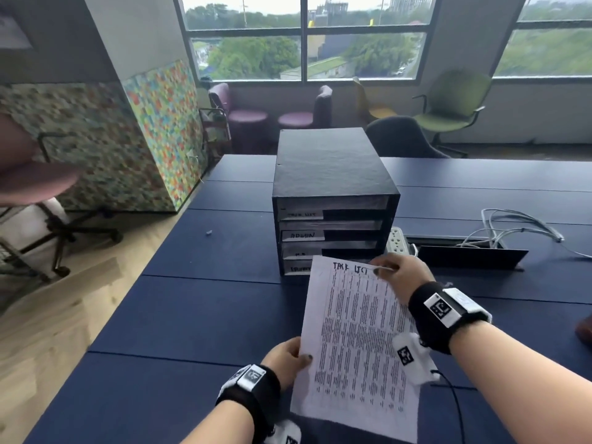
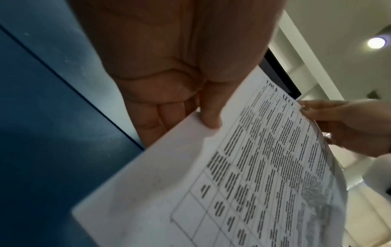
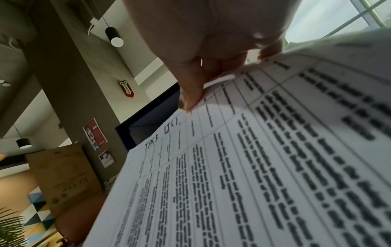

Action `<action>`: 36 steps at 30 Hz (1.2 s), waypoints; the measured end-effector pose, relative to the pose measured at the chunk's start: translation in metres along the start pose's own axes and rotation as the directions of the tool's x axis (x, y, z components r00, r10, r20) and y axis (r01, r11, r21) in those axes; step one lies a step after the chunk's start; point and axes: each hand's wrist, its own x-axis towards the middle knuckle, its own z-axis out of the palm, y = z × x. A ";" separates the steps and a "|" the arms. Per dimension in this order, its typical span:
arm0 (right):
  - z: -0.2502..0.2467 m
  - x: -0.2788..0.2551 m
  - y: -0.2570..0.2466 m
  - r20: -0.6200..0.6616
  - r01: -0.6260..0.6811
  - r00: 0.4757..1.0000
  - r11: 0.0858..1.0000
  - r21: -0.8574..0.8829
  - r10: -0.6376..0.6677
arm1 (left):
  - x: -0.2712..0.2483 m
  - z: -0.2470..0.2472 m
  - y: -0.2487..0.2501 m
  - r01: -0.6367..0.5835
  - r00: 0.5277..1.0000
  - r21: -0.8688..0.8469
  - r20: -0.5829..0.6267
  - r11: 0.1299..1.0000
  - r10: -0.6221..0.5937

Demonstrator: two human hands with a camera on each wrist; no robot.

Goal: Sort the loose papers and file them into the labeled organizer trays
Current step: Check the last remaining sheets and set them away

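A printed sheet with a table and a handwritten heading that looks like "TASK LIST" is held above the blue table, just in front of the black organizer. My left hand pinches its left edge, thumb on top. My right hand pinches the top right corner; in the right wrist view the fingers curl over the sheet. The organizer has several stacked trays with white labels; the second reads "ADMIN", and the top label is faint. The sheet covers part of the lowest labels.
A white power strip and loose cables lie right of the organizer beside an open cable hatch. A dark chair stands behind the table; a pink office chair stands on the wooden floor at left.
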 end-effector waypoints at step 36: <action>0.001 0.059 -0.013 0.155 -0.353 0.935 0.798 0.488 0.319 | 0.043 -0.059 0.154 -0.113 0.976 -0.281 -0.211 0.953 0.054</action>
